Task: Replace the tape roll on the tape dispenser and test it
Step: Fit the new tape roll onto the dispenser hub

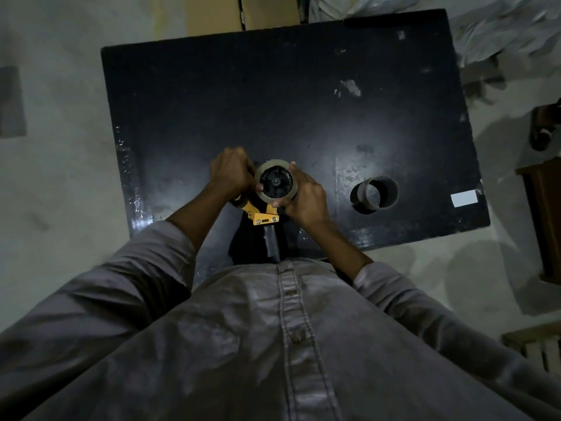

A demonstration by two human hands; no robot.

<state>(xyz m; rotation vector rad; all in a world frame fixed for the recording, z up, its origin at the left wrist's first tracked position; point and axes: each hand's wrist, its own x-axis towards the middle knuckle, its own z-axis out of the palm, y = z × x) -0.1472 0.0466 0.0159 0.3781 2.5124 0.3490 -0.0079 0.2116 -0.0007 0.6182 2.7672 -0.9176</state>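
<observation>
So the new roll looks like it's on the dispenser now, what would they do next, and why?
Probably find the loose tape end and pull it toward the front. The tape roll already sits on the dispenser hub, both hands on it: left hand, right hand. The empty core lies aside.

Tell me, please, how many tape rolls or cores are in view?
2: a tape roll on the dispenser between both hands, and an empty core on the table to its right.

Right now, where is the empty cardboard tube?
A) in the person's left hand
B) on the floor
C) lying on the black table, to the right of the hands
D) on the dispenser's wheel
C: the empty cardboard tube lies alone on the black table, to the right of the right hand, untouched.
</observation>
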